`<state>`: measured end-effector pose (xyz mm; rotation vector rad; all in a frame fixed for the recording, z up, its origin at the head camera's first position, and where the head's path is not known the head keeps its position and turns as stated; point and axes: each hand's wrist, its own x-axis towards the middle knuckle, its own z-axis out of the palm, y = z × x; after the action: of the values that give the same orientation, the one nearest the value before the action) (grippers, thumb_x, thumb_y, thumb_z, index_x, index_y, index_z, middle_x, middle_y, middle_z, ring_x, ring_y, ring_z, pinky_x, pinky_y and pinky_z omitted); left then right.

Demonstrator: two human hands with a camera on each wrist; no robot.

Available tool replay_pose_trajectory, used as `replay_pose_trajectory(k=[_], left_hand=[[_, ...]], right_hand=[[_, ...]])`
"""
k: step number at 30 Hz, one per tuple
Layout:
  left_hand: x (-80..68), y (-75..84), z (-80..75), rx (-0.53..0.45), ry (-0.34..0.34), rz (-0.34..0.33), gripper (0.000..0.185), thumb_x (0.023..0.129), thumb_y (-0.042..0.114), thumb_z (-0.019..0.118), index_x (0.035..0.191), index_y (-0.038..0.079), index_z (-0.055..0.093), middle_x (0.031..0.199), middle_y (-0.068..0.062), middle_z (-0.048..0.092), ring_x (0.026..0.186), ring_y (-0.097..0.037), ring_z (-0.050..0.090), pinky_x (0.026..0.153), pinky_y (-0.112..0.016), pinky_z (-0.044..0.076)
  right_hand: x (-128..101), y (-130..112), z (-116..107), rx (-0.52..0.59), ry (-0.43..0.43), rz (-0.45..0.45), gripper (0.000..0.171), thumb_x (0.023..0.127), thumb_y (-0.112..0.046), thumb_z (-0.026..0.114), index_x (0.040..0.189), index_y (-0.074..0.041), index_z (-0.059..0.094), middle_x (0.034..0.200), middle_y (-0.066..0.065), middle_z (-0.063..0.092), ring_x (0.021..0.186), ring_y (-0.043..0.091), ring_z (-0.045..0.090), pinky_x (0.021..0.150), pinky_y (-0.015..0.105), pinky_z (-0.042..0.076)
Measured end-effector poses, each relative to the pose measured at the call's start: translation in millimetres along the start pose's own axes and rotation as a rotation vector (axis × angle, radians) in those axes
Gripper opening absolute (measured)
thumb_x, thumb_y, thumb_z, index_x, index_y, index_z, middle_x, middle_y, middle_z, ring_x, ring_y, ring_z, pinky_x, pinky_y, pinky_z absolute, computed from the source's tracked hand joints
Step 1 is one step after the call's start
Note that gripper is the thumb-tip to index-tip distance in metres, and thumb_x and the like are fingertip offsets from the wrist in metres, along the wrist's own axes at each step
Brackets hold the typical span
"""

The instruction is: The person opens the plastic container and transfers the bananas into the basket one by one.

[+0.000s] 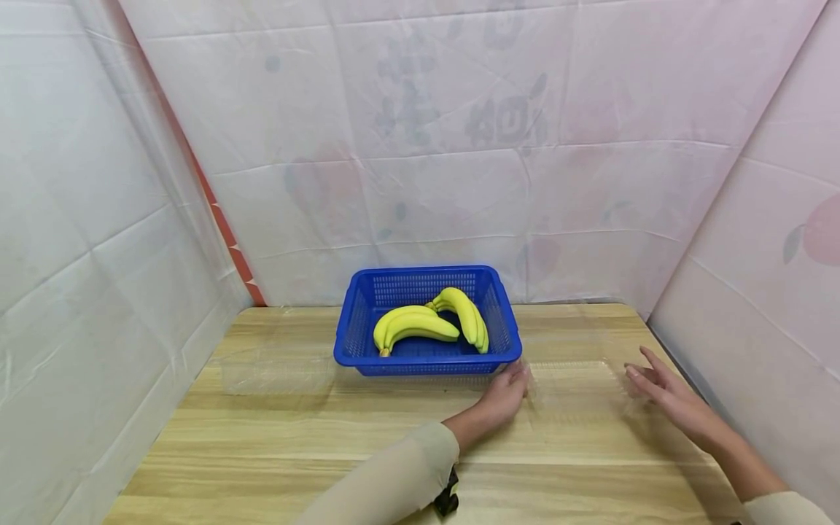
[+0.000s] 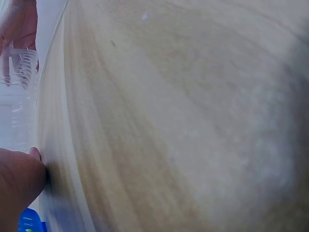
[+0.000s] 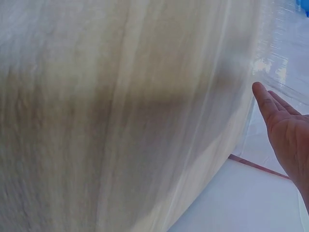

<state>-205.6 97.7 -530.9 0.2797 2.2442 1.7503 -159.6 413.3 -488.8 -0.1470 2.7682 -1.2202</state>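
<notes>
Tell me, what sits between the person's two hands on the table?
A clear plastic tray lies between the left hand and right hand, seen in the head view.

Both forearms wear beige long sleeves – left sleeve (image 1: 394,474) ends at the wrist, right sleeve (image 1: 784,508) at 5 o'clock. Black strap clip (image 1: 447,500) under left cuff – hands bare.

Blue basket (image 1: 428,362) with bananas (image 1: 429,324) sits mid-table, near the back wall — blocks the centre. Clear plastic tray (image 1: 577,383) lies just right of it, between left hand (image 1: 505,394) and right hand (image 1: 669,397); another clear tray (image 1: 278,372) lies left of the basket. Front table (image 1: 295,452) strip bare wood — open passage. White sheeting walls (image 1: 98,255) close in left, back, right.
</notes>
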Motion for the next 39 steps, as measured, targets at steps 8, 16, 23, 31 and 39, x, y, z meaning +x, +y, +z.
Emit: replay_pose_trajectory(k=[8,16,23,31,39], left_hand=[[-1.4,0.7,-1.3,-0.05,-0.005,0.009,0.062,0.115,0.046,0.038,0.164,0.008,0.042,0.169,-0.009,0.047,0.127,-0.028,0.07,0.128,-0.046,0.041],[-2.7,2.3,-2.0,-0.065,0.0,0.019,0.061,0.116,0.041,0.037,0.165,0.005,0.039,0.171,-0.014,0.042,0.121,-0.036,0.073,0.127,-0.049,0.041],[-5.7,2.6,-2.9,-0.044,0.006,0.03,0.059,0.116,0.039,0.038,0.164,0.004,0.041,0.169,-0.015,0.045,0.12,-0.035,0.074,0.125,-0.048,0.044],[-17.8,0.5,-12.3,-0.019,0.011,0.036,0.051,0.114,0.036,0.045,0.148,0.001,0.06,0.109,-0.017,0.072,0.083,-0.014,0.063,0.09,-0.032,0.054],[-43.4,-1.0,-43.7,0.124,-0.036,0.069,0.041,0.111,0.04,0.056,0.136,0.011,0.071,0.12,0.001,0.076,0.111,-0.008,0.067,0.098,-0.029,0.057]], right_hand=[[-4.8,2.3,-6.0,0.083,0.107,-0.115,0.073,0.117,-0.026,0.04,0.168,0.007,-0.001,0.127,-0.045,0.051,0.112,-0.026,0.052,0.082,0.009,0.053],[-13.5,1.6,-8.0,0.15,0.142,-0.17,0.068,0.119,-0.022,0.032,0.166,0.012,-0.003,0.126,-0.048,0.047,0.109,-0.022,0.058,0.084,0.003,0.05],[-24.6,7.4,-3.3,0.131,0.256,-0.204,0.063,0.119,-0.02,0.026,0.157,0.026,0.009,0.122,-0.05,0.045,0.11,-0.033,0.047,0.082,0.001,0.05],[-47.5,13.3,4.8,0.053,0.413,-0.054,0.045,0.118,-0.018,0.032,0.128,0.022,0.052,0.096,-0.04,0.06,0.087,-0.02,0.059,0.069,0.01,0.055],[-64.8,-0.1,24.4,-0.191,0.298,-0.003,0.027,0.103,0.001,0.052,0.085,-0.007,0.071,0.073,-0.013,0.064,0.069,-0.008,0.05,0.059,0.019,0.04]])
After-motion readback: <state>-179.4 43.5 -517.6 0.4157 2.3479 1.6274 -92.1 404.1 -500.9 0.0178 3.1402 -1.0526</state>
